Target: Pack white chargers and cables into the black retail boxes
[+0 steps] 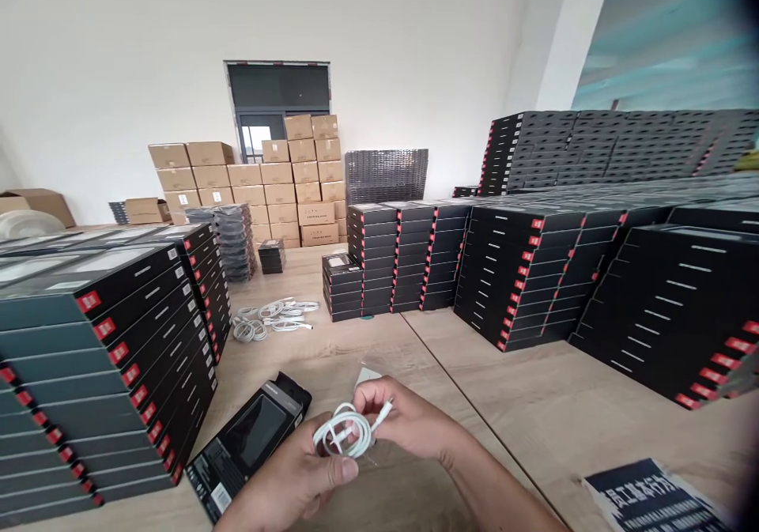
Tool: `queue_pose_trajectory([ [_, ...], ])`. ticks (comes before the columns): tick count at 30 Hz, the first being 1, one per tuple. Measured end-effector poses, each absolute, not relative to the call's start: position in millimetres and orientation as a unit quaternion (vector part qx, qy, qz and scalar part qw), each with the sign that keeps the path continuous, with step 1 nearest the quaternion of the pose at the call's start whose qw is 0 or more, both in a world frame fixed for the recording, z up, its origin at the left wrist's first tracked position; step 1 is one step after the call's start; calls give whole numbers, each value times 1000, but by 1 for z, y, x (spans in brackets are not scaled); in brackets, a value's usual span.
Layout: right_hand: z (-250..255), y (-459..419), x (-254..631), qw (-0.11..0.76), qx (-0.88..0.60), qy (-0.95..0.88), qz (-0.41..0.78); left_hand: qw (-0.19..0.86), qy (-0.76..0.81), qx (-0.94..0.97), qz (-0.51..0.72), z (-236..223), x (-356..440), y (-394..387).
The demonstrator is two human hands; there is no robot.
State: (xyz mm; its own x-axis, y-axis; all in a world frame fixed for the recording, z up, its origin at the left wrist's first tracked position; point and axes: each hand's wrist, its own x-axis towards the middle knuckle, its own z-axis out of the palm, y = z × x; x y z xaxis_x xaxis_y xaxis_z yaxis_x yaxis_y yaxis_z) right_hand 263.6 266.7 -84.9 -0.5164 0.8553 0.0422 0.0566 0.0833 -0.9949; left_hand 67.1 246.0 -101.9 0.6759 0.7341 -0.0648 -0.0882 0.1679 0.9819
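A coiled white charging cable (347, 431) is held between both hands above the wooden table. My left hand (308, 469) grips the coil from below left, its thumb lying along the front. At the cable's right side, the fingers of my right hand (394, 417) are closed around it near a plug end that points up and right. Behind my right hand a white piece in clear plastic (368, 374) partly shows. An open black box (254, 437) with a dark window lies left of my left hand, its end flap raised.
Several coiled white cables (276, 317) lie farther back. Stacks of black boxes stand at left (148, 342) and right (515, 279). A printed dark sheet (646, 496) lies at front right. Brown cartons (278, 184) are piled by the wall.
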Motion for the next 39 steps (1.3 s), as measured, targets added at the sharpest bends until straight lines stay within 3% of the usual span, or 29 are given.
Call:
queue_pose_trajectory([
  [5,-83,264,254,339,-362,-677,544,711,304,553,311,-105,68,246],
  [10,-82,262,243,452,-367,-620,526,758,323,454,338,-101,68,247],
  [13,-84,262,243,474,-332,-604,548,763,310,434,364,-100,70,248],
  [16,-88,264,245,474,-322,-594,565,722,314,469,401,-102,71,251],
  [24,-88,267,231,556,-394,-557,474,612,346,560,438,-108,71,258],
  [27,-90,270,231,517,-437,-563,475,534,391,594,458,-109,71,258],
  [33,-91,263,240,286,-468,-695,465,459,415,640,454,-106,75,252],
  [39,-81,256,237,323,-455,-791,252,504,428,558,501,-108,77,258],
])
